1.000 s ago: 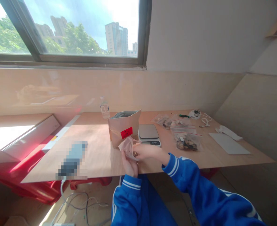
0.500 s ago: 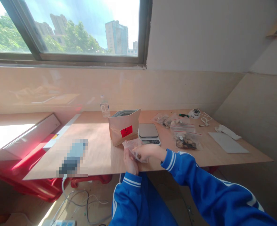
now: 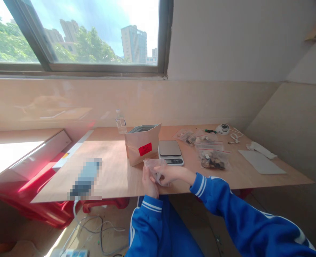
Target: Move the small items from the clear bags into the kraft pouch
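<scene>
Clear plastic bag point(image 3: 156, 167), small, sits between your two hands at the near edge of the wooden table point(image 3: 112, 171), just in front of you. Your left hand point(image 3: 149, 184) is under/behind it w/ fingers up along its left side; your right hand point(image 3: 166, 174) comes in from the right & pinches the bag's lower part, fingers closed on the plastic. Both hands hold the bag, so grip is narrow on each. Something small & dark shows inside the bag, too small to tell what. Just behind the bag stands a brown paper pouch point(image 3: 142, 144), upright, top open, w/ a red label point(image 3: 145, 149) on its front. Touching or just beside its right is a small scale point(image 3: 170, 151), flat silver top. Further right lie several zip bags point(image 3: 213, 157) w/ red seal strips, the nearest one w/ dark bits in it. A water bottle point(image 3: 120, 122) stands at the far edge near the wall. Far right: a grey sheet point(image 3: 261, 161), a white cloth point(image 3: 262, 150), & a small round white gadget point(image 3: 223, 128).
</scene>
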`<move>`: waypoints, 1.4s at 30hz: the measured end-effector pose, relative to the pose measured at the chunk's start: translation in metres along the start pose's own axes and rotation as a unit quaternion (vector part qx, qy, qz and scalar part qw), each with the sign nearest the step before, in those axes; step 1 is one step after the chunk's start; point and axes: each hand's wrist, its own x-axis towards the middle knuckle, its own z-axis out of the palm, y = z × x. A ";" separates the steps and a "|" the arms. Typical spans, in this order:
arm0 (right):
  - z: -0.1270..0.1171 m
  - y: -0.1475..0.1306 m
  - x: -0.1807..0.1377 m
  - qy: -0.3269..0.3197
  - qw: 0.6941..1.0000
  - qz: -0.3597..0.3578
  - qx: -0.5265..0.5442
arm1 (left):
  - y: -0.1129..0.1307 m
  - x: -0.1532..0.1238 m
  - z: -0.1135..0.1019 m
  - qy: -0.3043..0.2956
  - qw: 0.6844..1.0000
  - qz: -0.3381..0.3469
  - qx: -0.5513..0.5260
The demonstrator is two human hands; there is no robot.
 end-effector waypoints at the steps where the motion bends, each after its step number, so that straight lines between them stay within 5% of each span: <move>1: -0.001 0.003 -0.003 0.016 0.999 -0.001 0.037 | 0.001 0.000 -0.001 -0.008 1.000 -0.006 0.005; 6: -0.012 0.016 -0.015 0.116 0.972 0.023 0.203 | 0.004 0.000 -0.004 -0.046 0.995 -0.063 0.056; 13: -0.021 0.016 -0.024 0.157 0.943 0.003 0.294 | -0.004 0.002 -0.007 -0.105 0.986 -0.108 0.076; 24: -0.019 0.021 -0.026 0.124 0.959 -0.012 0.254 | -0.006 0.003 -0.008 -0.107 0.982 -0.122 0.099; 36: -0.020 0.020 -0.020 0.224 0.917 0.044 0.328 | -0.008 0.004 -0.009 -0.032 0.988 -0.094 0.116; 42: -0.024 0.029 -0.033 0.152 0.893 0.025 0.423 | -0.006 0.004 -0.008 -0.025 0.990 -0.093 0.105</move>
